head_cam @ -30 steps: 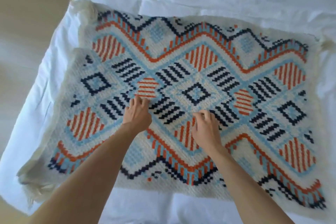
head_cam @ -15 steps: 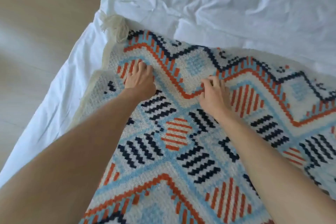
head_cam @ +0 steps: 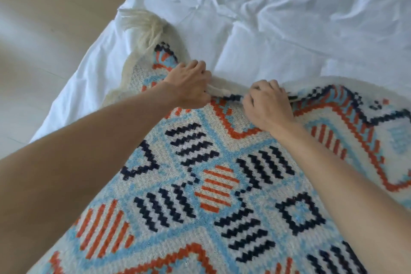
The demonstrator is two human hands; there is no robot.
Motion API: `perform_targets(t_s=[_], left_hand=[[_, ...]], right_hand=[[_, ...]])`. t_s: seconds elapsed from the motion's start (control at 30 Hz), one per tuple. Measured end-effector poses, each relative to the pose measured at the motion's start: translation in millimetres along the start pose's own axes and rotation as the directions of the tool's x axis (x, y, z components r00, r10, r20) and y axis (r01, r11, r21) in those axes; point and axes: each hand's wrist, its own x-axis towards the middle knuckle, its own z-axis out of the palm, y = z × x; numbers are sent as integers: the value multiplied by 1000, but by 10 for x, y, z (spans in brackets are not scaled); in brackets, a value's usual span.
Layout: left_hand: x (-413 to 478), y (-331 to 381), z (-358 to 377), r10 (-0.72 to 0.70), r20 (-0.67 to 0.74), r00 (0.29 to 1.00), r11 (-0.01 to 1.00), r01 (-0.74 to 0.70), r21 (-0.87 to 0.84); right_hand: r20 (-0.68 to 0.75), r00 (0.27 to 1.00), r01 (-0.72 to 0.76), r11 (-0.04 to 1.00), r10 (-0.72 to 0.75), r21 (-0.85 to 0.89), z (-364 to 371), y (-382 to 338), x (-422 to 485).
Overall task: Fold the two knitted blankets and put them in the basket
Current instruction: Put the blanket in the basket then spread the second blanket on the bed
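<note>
Blanket [head_cam: 213, 184]: our left hand [head_cam: 189, 84] and right hand [head_cam: 269, 104] each pinch its far edge; tassel [head_cam: 144, 26] beyond the left grip, on white sheet [head_cam: 278, 29].

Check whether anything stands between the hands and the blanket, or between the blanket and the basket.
Nothing visible: the left hand and right hand both grip the far edge of the knitted blanket, on the white bedsheet. The basket is out of view, so that path cannot be judged.
</note>
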Motion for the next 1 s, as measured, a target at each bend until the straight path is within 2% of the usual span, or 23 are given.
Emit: perform_targets(t_s=[0.07, 0.13, 0.23, 0.3, 0.33, 0.37, 0.43, 0.47, 0.5, 0.57, 0.63, 0.7, 0.8, 0.87, 0.93, 1.0], left_hand=[[-36, -49, -3, -47, -85, 995, 991, 36, -126], [20, -123, -50, -150, -80, 985, 981, 139, -137], [115, -197, -119, -234, 108, 966, 968, 221, 120], [130, -174, -136, -269, 185, 945, 936, 211, 282], [140, -167, -159, -290, 165, 943, 925, 231, 302], [159, -182, -192, -326, 100, 940, 921, 293, 256], [238, -274, -283, -453, -128, 882, 889, 458, 11], [289, -334, -347, -511, -205, 835, 860, 494, -131], [333, -399, -400, -542, -220, 811, 836, 493, -241], [336, -474, -415, -515, -166, 841, 833, 444, -331], [208, -505, -320, -458, -175, 871, 871, 401, -284], [-11, -563, -164, -458, -218, 862, 885, 419, -203], [-392, -724, 46, -610, -213, 763, 791, 573, -214], [-686, -823, 195, -718, -122, 685, 686, 668, -287], [-991, -839, 374, -744, 4, 669, 630, 702, -332], [-1242, -802, 528, -746, 60, 664, 602, 709, -368]], right_hand=[[23, 997, -74, 996, 73, 48, -41, 19, 9], [78, 992, -102, 995, 103, -15, -88, 36, 72], [264, 956, -111, 990, 130, -85, -126, 5, 161], [278, 951, -116, 989, 138, -91, -114, -26, 186], [229, 962, -136, 988, 149, -74, -127, -39, 202], [132, 978, -159, 987, 163, -41, -144, -47, 220], [-139, 970, -188, 977, 201, 99, -222, -38, 303], [-246, 944, -179, 968, 220, 178, -272, -21, 362], [-286, 929, -167, 957, 233, 238, -303, -4, 429], [-170, 957, -187, 946, 237, 265, -295, -23, 503], [-35, 975, -212, 962, 221, 170, -209, -105, 486], [-25, 985, -167, 980, 171, 105, -107, -216, 414], [-27, 999, -38, 993, 41, 114, 18, -394, 349], [6, 1000, 29, 984, -30, 173, 88, -595, 357], [47, 993, 94, 971, -107, 221, 143, -871, 394], [91, 977, 165, 955, -193, 248, 188, -1190, 465]])
